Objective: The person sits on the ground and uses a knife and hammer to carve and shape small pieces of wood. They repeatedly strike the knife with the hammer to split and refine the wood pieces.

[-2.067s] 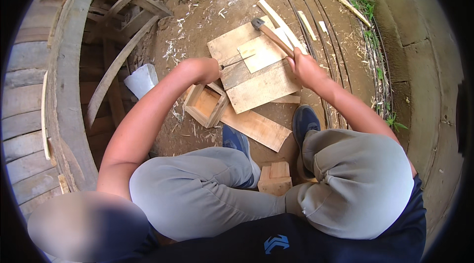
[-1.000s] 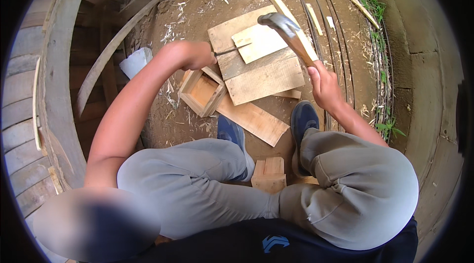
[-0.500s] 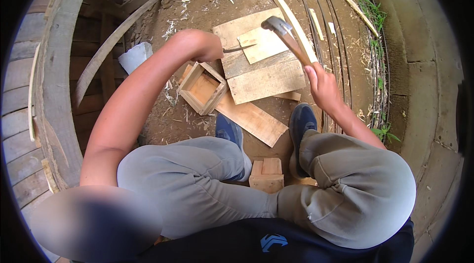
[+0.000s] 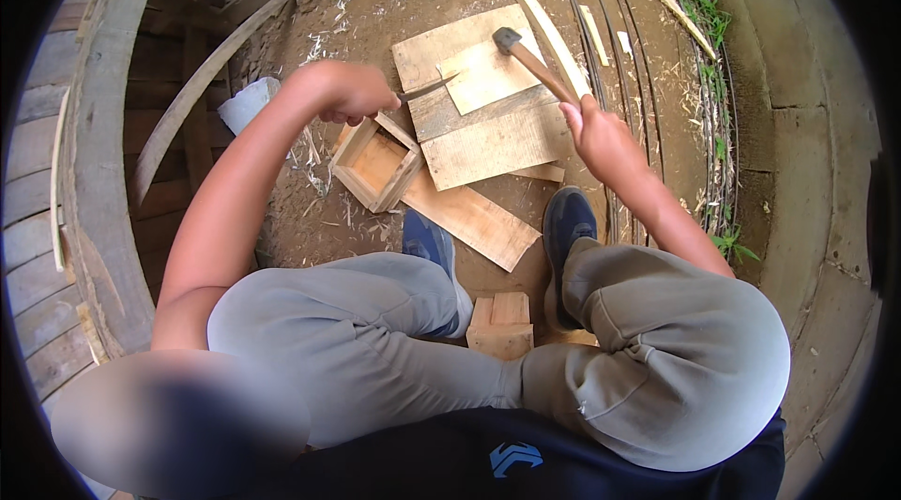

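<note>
My left hand [image 4: 361, 95] is closed around a thin dark blade like a knife [image 4: 427, 89], whose handle is hidden in the fist. The blade's tip lies over the edge of a small pale board [image 4: 483, 98]. In my right hand [image 4: 608, 139] is a hammer [image 4: 547, 74], gripped by its wooden handle, with its dark head over the far part of the small board. Beneath that board are wider planks [image 4: 493, 148] on the ground. Just below my left hand sits an open square wooden box [image 4: 340, 162].
A loose plank [image 4: 488, 230] runs from beside the box toward my shoes. A small wooden block [image 4: 500, 326] stands between my feet. Long thin rods [image 4: 648, 92] and a pale wood strip [image 4: 549, 31] lie at the right. A timber frame [image 4: 99, 143] rises at the left.
The hammer has turned in my right hand, and its head has come down slightly toward the board. My left hand and blade have shifted slightly, the blade now tilting up more toward its tip.
</note>
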A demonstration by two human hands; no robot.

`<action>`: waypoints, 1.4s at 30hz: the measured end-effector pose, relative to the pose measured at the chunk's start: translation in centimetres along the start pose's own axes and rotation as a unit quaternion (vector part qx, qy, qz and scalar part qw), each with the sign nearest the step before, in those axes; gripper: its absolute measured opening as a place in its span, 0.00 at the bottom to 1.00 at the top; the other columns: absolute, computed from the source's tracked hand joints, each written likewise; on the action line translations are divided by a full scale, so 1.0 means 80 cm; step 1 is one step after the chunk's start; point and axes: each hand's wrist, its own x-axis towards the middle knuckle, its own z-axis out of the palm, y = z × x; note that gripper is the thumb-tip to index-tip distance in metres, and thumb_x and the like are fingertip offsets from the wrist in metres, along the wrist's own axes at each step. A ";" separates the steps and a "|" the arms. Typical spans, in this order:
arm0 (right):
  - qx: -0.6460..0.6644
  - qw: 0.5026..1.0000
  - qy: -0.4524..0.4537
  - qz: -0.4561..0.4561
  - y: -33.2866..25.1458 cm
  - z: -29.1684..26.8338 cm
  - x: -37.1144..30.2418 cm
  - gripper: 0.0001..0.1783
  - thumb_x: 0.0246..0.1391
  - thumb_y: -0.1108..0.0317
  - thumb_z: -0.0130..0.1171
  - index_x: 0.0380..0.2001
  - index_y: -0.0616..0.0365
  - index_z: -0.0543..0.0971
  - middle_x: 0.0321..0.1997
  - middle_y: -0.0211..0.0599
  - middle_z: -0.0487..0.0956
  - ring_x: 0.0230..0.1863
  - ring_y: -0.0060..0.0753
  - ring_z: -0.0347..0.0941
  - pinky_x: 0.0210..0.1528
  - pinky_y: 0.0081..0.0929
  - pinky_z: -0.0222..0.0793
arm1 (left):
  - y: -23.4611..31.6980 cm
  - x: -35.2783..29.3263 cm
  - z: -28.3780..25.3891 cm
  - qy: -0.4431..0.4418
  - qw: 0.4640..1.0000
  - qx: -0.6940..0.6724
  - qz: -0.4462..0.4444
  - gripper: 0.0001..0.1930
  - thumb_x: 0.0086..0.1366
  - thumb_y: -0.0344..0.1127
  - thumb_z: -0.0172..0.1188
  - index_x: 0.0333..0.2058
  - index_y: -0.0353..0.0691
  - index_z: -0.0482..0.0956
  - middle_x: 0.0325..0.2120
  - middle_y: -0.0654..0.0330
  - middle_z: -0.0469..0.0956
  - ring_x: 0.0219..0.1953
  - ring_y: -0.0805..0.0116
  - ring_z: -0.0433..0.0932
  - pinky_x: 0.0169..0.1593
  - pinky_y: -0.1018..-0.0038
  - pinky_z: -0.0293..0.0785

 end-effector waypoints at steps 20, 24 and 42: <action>0.078 0.997 -0.019 -0.003 0.028 0.017 0.008 0.30 0.74 0.47 0.42 0.45 0.70 0.74 0.37 0.72 0.79 0.44 0.76 0.75 0.47 0.60 0.69 | -0.012 0.023 0.029 0.118 0.987 0.024 0.107 0.30 0.75 0.55 0.47 0.51 0.28 0.79 0.45 0.39 0.82 0.47 0.44 0.81 0.53 0.56 0.74; 0.076 0.997 -0.015 -0.004 0.028 0.020 0.008 0.30 0.75 0.47 0.41 0.44 0.70 0.74 0.36 0.73 0.78 0.44 0.77 0.74 0.46 0.59 0.69 | -0.006 0.033 0.038 0.120 0.985 0.013 0.121 0.30 0.75 0.55 0.46 0.49 0.27 0.80 0.45 0.38 0.82 0.48 0.43 0.81 0.54 0.55 0.74; 0.068 0.997 0.001 -0.019 0.022 0.017 0.006 0.31 0.75 0.48 0.41 0.43 0.72 0.74 0.33 0.75 0.77 0.42 0.78 0.74 0.45 0.60 0.68 | -0.013 0.049 0.040 0.140 0.982 0.025 0.120 0.31 0.75 0.55 0.46 0.47 0.27 0.81 0.41 0.39 0.83 0.44 0.47 0.82 0.51 0.56 0.75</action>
